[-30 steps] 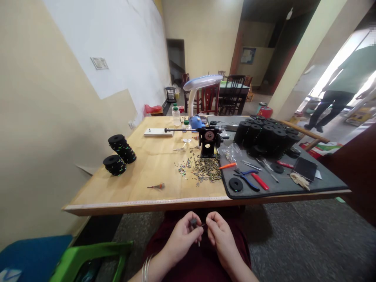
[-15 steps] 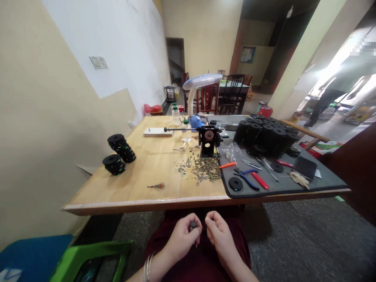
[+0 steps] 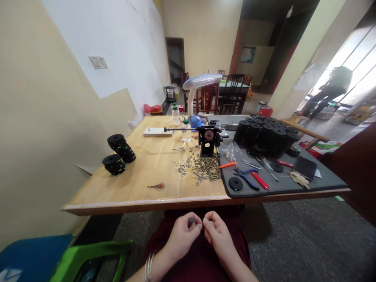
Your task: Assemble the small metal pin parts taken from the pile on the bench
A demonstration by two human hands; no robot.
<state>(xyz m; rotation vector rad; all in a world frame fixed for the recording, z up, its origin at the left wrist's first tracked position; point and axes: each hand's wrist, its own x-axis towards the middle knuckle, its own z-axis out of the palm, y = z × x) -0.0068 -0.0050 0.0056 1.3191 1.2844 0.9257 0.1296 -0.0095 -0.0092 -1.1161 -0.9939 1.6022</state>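
Observation:
Above my lap, just short of the table edge, my left hand (image 3: 186, 231) is closed around a small dark grey piece (image 3: 191, 220), most of it hidden by the fingers. Close beside it, my right hand (image 3: 216, 229) is pinched, thumb against forefinger; whatever it holds is too small to make out. The fingertips of both hands nearly meet. Past the edge lie a heap of small dark and yellowish metal parts (image 3: 207, 168) and a small brush-like bundle with an orange band (image 3: 157, 185). Behind the heap stands a black winding device (image 3: 207, 141) with a long rod.
Black foam spools (image 3: 272, 133) crowd the grey mat (image 3: 311, 188), with blue-handled pliers (image 3: 248, 178) in front. Two spool stacks (image 3: 120, 149) stand at the left. A desk lamp (image 3: 199, 81) rises behind. A green stool (image 3: 96, 250) is at lower left; a person (image 3: 331, 86) bends far right.
My hands have come closer together, fingertips now almost touching. The grey piece shows slightly higher in my left hand. The person in the background has moved and is now seen bending over.

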